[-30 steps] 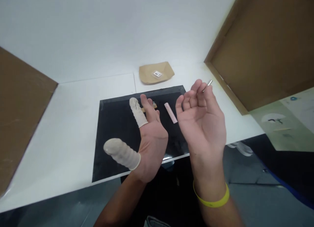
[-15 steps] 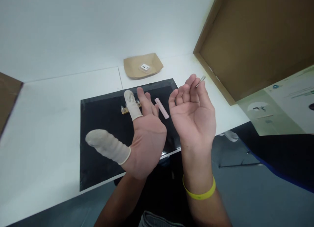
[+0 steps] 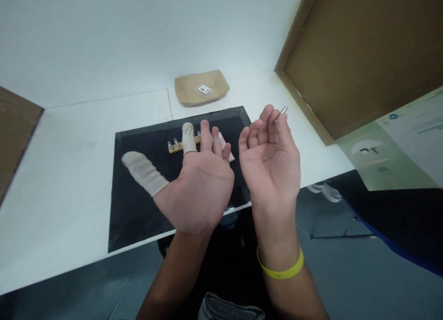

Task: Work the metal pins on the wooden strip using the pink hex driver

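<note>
My left hand [image 3: 202, 186] is turned palm up over the black mat [image 3: 138, 218], fingers spread, holding nothing. White finger cots [image 3: 144, 173] cover its thumb and index finger. Behind its fingers lies a gold-coloured strip [image 3: 176, 147] with several small clear pieces standing on it, partly hidden. A pale pink bar [image 3: 231, 157] also shows past the fingertips. My right hand [image 3: 272, 158], palm up with curled fingers, pinches a slim silver metal piece [image 3: 283, 111] between thumb and index finger. Most of that piece is hidden, so its kind is unclear.
At the back stands a brown paper tray [image 3: 183, 96] with a small clear labelled case [image 3: 204, 90] inside. A brown panel [image 3: 360, 57] rises at the right, and another brown panel [image 3: 17, 131] at the left. The white table [image 3: 69, 172] has a front edge near my forearms.
My left hand has tilted, its palm now facing more upward and its thumb raised. More of the gold-coloured strip shows. The right hand keeps its pinch, and the view has shifted slightly.
</note>
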{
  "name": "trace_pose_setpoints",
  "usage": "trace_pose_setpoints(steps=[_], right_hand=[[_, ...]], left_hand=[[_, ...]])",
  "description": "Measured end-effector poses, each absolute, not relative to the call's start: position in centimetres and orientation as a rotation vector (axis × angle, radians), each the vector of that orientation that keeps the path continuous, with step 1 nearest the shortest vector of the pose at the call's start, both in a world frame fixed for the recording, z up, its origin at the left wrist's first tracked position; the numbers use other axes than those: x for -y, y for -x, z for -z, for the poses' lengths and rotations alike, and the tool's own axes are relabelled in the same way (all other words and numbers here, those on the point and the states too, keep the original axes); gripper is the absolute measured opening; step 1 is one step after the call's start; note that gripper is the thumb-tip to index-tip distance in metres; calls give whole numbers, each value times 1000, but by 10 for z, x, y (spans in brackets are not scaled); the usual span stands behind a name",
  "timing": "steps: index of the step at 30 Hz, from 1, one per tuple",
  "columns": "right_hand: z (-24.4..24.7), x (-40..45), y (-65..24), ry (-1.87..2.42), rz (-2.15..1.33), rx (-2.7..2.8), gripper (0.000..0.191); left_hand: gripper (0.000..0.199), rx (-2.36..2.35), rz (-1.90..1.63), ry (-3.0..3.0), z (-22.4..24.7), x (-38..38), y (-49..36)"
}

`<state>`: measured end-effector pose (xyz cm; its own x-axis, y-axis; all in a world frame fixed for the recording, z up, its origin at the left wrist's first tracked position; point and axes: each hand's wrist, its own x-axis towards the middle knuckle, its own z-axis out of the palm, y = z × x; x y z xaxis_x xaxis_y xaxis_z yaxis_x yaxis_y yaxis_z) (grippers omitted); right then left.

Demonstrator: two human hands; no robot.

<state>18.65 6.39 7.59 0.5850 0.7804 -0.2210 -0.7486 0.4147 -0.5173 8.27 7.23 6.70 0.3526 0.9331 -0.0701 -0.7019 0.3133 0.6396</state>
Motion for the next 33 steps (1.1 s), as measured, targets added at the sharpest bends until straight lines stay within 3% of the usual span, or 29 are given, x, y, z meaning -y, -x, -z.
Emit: trace_pose_setpoints(steps=[9,14,16,22,25,26,30,33], right_hand=[[-67,-56,-190,732,-893,174,20],[-22,-78,-184,1084,-603,721,47],[-7,-86,-180,1143,-491,930,50],[-9,-89,-168,1153,-274,1113,35],[-10,-77,-178,1138,-109,1529,15],[-6,-73,-184,1119,-49,1684,19],[24,-64,-214,1249,-72,1770,18],[43,-64,-228,1268,-87,1857,16]], left_hand=[[93,-597,-1122,-566,-67,-82,-85],[94,-595,-1080,-933,-48,-99,-65],[93,-611,-1073,-1072,-40,-105,-59],[82,-714,-1210,-1197,-31,-111,-51],[49,-844,-1252,-1421,-30,-103,-29],[37,-909,-1195,-1551,-29,-99,-16],[36,-1060,-759,-2060,-22,-92,37],[31,-1214,-679,-2197,-6,-101,59]])
